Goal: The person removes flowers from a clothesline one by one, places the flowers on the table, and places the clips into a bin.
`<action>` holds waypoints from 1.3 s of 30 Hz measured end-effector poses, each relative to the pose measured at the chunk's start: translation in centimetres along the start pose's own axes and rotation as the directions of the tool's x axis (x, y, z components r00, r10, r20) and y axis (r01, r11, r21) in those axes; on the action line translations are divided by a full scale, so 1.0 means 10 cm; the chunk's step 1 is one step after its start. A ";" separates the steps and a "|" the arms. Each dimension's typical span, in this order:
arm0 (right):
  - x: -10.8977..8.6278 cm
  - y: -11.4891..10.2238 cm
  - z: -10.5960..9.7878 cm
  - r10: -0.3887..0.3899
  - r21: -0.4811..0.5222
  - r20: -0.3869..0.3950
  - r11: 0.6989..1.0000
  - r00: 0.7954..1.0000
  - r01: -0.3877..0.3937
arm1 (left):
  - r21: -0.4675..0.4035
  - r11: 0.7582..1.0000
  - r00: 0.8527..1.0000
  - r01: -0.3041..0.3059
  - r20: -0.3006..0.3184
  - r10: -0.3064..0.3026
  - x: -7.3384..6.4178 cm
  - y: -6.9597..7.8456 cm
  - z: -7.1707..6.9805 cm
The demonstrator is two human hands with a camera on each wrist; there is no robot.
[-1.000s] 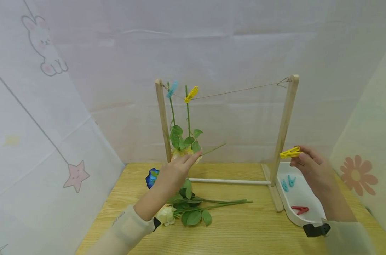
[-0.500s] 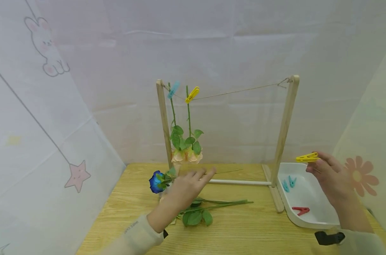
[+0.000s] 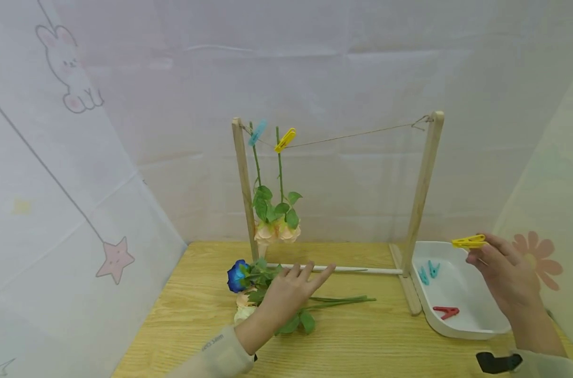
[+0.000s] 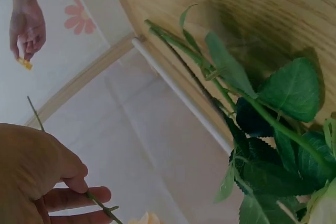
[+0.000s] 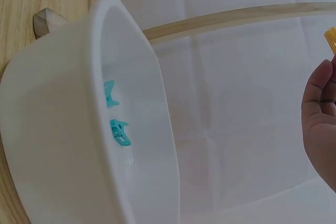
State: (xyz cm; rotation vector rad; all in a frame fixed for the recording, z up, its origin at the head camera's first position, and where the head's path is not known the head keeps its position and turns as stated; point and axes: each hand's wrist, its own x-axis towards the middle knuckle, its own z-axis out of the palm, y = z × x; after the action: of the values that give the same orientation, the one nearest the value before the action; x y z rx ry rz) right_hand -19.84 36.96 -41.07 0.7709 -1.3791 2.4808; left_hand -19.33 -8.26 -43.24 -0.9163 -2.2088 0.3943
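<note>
My left hand (image 3: 288, 294) pinches the green stem (image 4: 100, 201) of a blue rose (image 3: 238, 276), low over the flowers on the table. The bloom points left and the thin stem end sticks out right of the fingers. Under this hand lie a cream rose (image 3: 245, 314) and other stems (image 3: 343, 301), partly hidden. My right hand (image 3: 508, 273), above the white tray (image 3: 475, 332), pinches a yellow clothespin (image 3: 469, 241). Two peach roses (image 3: 288, 231) hang head down from the string (image 3: 352, 135), held by a light blue clothespin (image 3: 257, 133) and a yellow clothespin (image 3: 285, 140).
A wooden frame's left post (image 3: 242, 184) and right post (image 3: 423, 194) carry the string, with a white rod (image 3: 381, 271) low between them. Inside the tray lie two teal clothespins (image 3: 434, 269) and a red clothespin (image 3: 446, 312). A pale curtain (image 3: 343, 79) closes off the back.
My left hand has lowered and moved right, bringing the blue rose with it, away from the hanging roses. My right hand has shifted right and slightly down, still pinching the yellow clothespin.
</note>
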 end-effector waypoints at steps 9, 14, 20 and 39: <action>-0.04 0.04 -0.05 -0.004 -0.001 0.000 1.000 1.000 0.004 | 0.025 1.000 0.999 0.019 0.046 -0.020 -0.03 0.13 0.09; -0.08 0.08 -0.10 0.008 0.029 0.003 1.000 1.000 -0.008 | 0.073 0.997 0.993 0.009 0.114 -0.018 -0.02 0.19 0.15; -0.11 0.12 -0.15 0.017 0.051 0.006 0.999 1.000 -0.018 | 0.077 0.997 0.982 0.023 0.183 -0.037 0.04 0.24 0.19; -0.29 0.28 -0.45 0.110 -0.119 -0.147 0.985 0.983 -0.128 | 0.099 0.995 0.952 0.008 0.302 -0.038 0.12 0.30 0.32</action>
State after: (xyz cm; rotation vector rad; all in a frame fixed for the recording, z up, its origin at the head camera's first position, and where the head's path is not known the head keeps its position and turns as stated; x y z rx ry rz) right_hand -20.10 39.39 -46.52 0.4912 -1.5558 2.4507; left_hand -20.69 -5.30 -46.46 -0.8211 -2.4509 0.6636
